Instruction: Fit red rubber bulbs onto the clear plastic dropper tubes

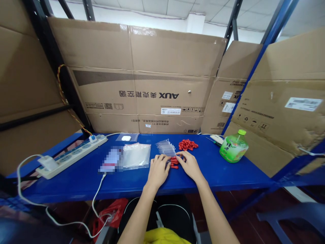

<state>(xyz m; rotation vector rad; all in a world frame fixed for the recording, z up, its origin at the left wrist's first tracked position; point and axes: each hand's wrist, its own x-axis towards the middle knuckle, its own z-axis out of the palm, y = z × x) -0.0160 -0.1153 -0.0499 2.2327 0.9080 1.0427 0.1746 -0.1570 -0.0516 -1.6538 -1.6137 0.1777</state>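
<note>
My left hand (157, 168) and my right hand (189, 164) rest side by side on the blue table (223, 171), fingers curled around a small clear bag with a few red pieces (174, 162) in it, held between them. Just beyond the fingertips lies a fanned stack of small clear bags (165, 147). A pile of several small red pieces (187, 144) sits behind my right hand.
A larger clear plastic bag (136, 155) and a blurred packet (111, 159) lie to the left. A white power strip (72, 154) with cables sits far left. A green bottle (233, 146) stands at right. Cardboard boxes (142, 81) wall the back.
</note>
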